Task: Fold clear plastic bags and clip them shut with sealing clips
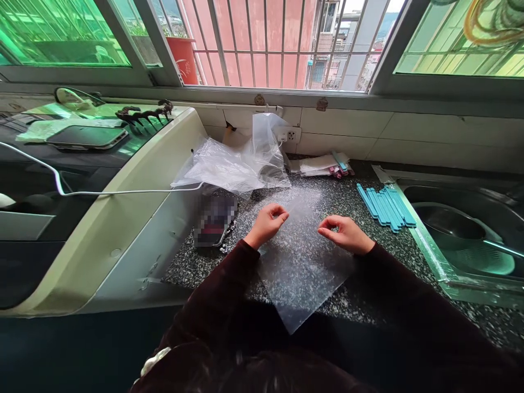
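Note:
A clear, thin plastic bag (pixel 305 273) lies slantwise over the speckled counter, one corner pointing down past the front edge. My left hand (pixel 268 224) is closed in a pinch at its upper left edge. Across from it, my right hand (pixel 346 233) is also closed, thumb and forefinger pinched together at the bag's right side; the film between its fingertips is hard to see. Behind the hands lies a crumpled heap of clear plastic bags (pixel 229 164). Several light-blue flat strips (pixel 387 206) lie in a bundle to the right of my right hand.
A phone (pixel 215 221), partly blurred out, lies left of my left hand. A white cable (pixel 135 192) crosses to the heap. A sink (pixel 507 207) holding a dark bowl (pixel 448 224) is at right. Flat packets (pixel 319 165) lie by the wall; a bulky appliance (pixel 151 180) stands left.

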